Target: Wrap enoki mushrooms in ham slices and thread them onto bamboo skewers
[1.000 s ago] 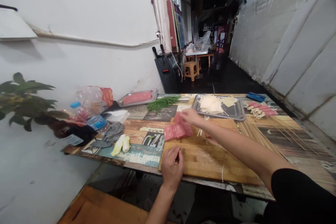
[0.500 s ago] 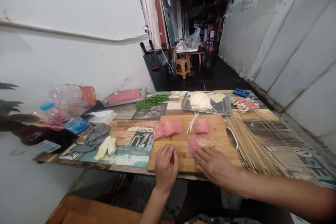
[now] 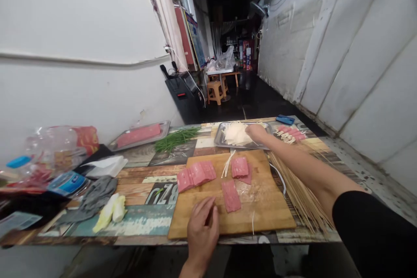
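Observation:
My left hand (image 3: pixel 202 228) rests over the near part of the wooden cutting board (image 3: pixel 270 208), loosely curled, with a gap between thumb and fingers and nothing visible in it. Just right of it lies a flat slice of pink meat (image 3: pixel 231 196). My right hand (image 3: pixel 256 133) reaches to the metal tray (image 3: pixel 222 142) at the back, fingers closed at the pale enoki mushrooms (image 3: pixel 236 134); its fingertips are partly hidden. More meat slices (image 3: pixel 197 174) lie at the board's left, a small meat stack (image 3: pixel 240 167) farther back, with a few enoki strands (image 3: pixel 228 164) beside it.
Bamboo skewers (image 3: pixel 299 191) lie right of the board, near finished meat rolls (image 3: pixel 291 133) and a blue object (image 3: pixel 285 119). Green chives (image 3: pixel 176 139) and a tray of meat (image 3: pixel 138 134) are back left. Cabbage leaves (image 3: pixel 112 213), a grey cloth (image 3: pixel 94 200) and bottles (image 3: pixel 24 167) sit left.
My right hand has left the flat meat slice on the board and moved forward to the enoki in the tray. My left hand stays curled over the board. The camera view has shifted.

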### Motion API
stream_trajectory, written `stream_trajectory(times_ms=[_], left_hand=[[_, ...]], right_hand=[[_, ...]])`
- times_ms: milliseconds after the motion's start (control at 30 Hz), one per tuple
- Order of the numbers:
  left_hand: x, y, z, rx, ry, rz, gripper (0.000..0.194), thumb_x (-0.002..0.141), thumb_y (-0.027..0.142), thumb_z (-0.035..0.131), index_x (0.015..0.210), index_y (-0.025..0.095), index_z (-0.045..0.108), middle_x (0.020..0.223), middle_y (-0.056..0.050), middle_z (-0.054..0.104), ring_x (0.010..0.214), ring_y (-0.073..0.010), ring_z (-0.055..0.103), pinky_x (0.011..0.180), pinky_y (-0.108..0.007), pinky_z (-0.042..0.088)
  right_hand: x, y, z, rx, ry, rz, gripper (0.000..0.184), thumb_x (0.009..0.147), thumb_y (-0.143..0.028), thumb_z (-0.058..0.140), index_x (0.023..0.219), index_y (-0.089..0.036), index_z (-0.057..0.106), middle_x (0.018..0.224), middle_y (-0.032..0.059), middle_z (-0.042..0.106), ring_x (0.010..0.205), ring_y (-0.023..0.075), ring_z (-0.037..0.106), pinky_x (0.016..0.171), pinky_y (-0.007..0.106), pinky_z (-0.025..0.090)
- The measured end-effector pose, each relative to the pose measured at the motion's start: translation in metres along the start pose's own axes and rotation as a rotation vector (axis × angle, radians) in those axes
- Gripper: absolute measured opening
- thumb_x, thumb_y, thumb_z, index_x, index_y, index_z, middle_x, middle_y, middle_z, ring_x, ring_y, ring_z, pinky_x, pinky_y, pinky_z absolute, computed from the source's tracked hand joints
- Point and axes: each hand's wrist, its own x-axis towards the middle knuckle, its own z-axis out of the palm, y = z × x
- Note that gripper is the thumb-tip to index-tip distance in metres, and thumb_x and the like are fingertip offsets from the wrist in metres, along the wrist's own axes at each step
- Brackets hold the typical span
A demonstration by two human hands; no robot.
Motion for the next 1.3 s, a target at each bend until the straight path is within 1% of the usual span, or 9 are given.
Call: stream_trajectory(times_ms=[133, 300, 500, 633, 733, 833, 933, 1100, 1300], left_hand=[[0.0, -0.002, 0.0, -0.011, 0.002, -0.013, 0.022, 0.086, 0.019, 0.053, 0.102, 0.019, 0.067, 0.098, -0.008, 0.07, 0.091, -0.0203, 0.066, 0.08, -0.035, 0.058], [0.0, -0.002, -0.001, -0.023, -0.012, -0.021, 0.023, 0.086, 0.019, 0.053, 0.103, 0.02, 0.067, 0.099, -0.008, 0.07, 0.092, -0.0199, 0.066, 0.079, -0.033, 0.059], [0.014, 0.002, -0.01, -0.07, -0.09, 0.013, 0.023, 0.085, 0.017, 0.053, 0.104, 0.021, 0.066, 0.099, -0.006, 0.07, 0.092, -0.0172, 0.066, 0.08, -0.029, 0.058], [0.064, 0.001, -0.007, -0.055, -0.144, 0.164, 0.029, 0.085, 0.015, 0.052, 0.111, 0.021, 0.063, 0.102, -0.005, 0.069, 0.097, -0.0174, 0.063, 0.088, -0.032, 0.053], [0.122, -0.005, 0.019, -0.015, -0.232, 0.14, 0.027, 0.084, 0.015, 0.05, 0.106, 0.018, 0.066, 0.1, -0.006, 0.07, 0.094, -0.0181, 0.063, 0.089, -0.033, 0.051], [0.177, -0.014, 0.064, 0.124, -0.495, -0.053, 0.031, 0.083, 0.014, 0.049, 0.108, 0.016, 0.067, 0.113, -0.01, 0.067, 0.105, -0.0219, 0.059, 0.099, -0.035, 0.043], [0.211, -0.024, 0.112, 0.14, -0.573, -0.121, 0.032, 0.081, 0.011, 0.049, 0.105, 0.014, 0.069, 0.111, -0.012, 0.067, 0.105, -0.0228, 0.06, 0.098, -0.033, 0.042], [0.227, -0.038, 0.161, 0.12, -0.661, -0.189, 0.031, 0.078, 0.008, 0.049, 0.1, 0.013, 0.07, 0.103, -0.016, 0.068, 0.098, -0.0249, 0.062, 0.089, -0.034, 0.044], [0.224, -0.045, 0.171, 0.037, -0.691, -0.146, 0.02, 0.075, 0.01, 0.052, 0.082, 0.013, 0.07, 0.087, -0.015, 0.068, 0.087, -0.0261, 0.062, 0.082, -0.033, 0.044]], right_hand=[[0.019, 0.005, 0.012, -0.007, 0.037, -0.212, 0.024, 0.088, -0.024, 0.051, 0.101, -0.015, 0.069, 0.107, 0.0109, 0.064, 0.104, 0.0203, 0.054, 0.08, 0.025, 0.038], [0.043, -0.012, 0.029, -0.052, 0.032, -0.388, 0.023, 0.089, -0.02, 0.049, 0.099, -0.013, 0.068, 0.102, 0.0115, 0.065, 0.104, 0.021, 0.051, 0.079, 0.027, 0.037], [0.058, -0.019, 0.044, -0.065, 0.045, -0.381, 0.025, 0.087, -0.019, 0.048, 0.09, -0.005, 0.069, 0.095, 0.0181, 0.065, 0.094, 0.0235, 0.056, 0.072, 0.028, 0.039], [0.059, -0.021, 0.048, -0.029, 0.062, -0.337, 0.024, 0.084, -0.012, 0.047, 0.089, -0.004, 0.068, 0.092, 0.0195, 0.065, 0.089, 0.0211, 0.058, 0.069, 0.026, 0.039], [0.058, -0.022, 0.05, 0.011, 0.077, -0.308, 0.022, 0.082, -0.009, 0.047, 0.086, -0.003, 0.068, 0.089, 0.0194, 0.066, 0.086, 0.0211, 0.059, 0.068, 0.026, 0.039], [0.057, -0.022, 0.053, 0.063, 0.098, -0.273, 0.02, 0.079, -0.009, 0.049, 0.082, -0.004, 0.068, 0.086, 0.0189, 0.066, 0.084, 0.0212, 0.06, 0.067, 0.026, 0.038], [0.057, -0.021, 0.057, 0.135, 0.136, -0.217, 0.019, 0.08, -0.013, 0.051, 0.079, -0.007, 0.068, 0.086, 0.0177, 0.067, 0.083, 0.0209, 0.059, 0.066, 0.025, 0.037], [0.058, -0.012, 0.062, 0.34, 0.207, -0.107, 0.023, 0.083, -0.02, 0.049, 0.069, -0.013, 0.066, 0.079, 0.0104, 0.067, 0.078, 0.018, 0.056, 0.064, 0.025, 0.032], [0.064, 0.005, 0.065, 0.767, 0.323, 0.06, 0.019, 0.077, -0.017, 0.054, 0.06, -0.014, 0.061, 0.065, 0.0035, 0.063, 0.066, 0.014, 0.053, 0.062, 0.023, 0.034]])
